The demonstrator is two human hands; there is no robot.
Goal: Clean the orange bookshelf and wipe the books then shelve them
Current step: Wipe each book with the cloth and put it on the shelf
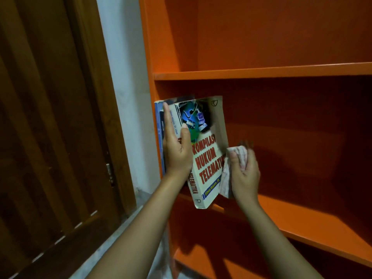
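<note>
The orange bookshelf (261, 72) fills the right side of the view. At the left end of its middle shelf, my left hand (176, 147) holds a thick white book (207, 158) with red title lettering, thumb on the cover and fingers along the spine. The book leans, its lower corner past the shelf's front edge. Behind it, one or two blue-spined books (159, 125) stand against the shelf's left wall. My right hand (244, 168) grips a pink-and-white checked cloth (231, 172), which touches the book's right edge.
A dark wooden door (50, 127) stands at the left, with a strip of white wall (128, 77) between it and the shelf. The upper shelf (281, 37) and the lower compartment (231, 248) hold nothing visible. Grey floor (112, 234) shows below.
</note>
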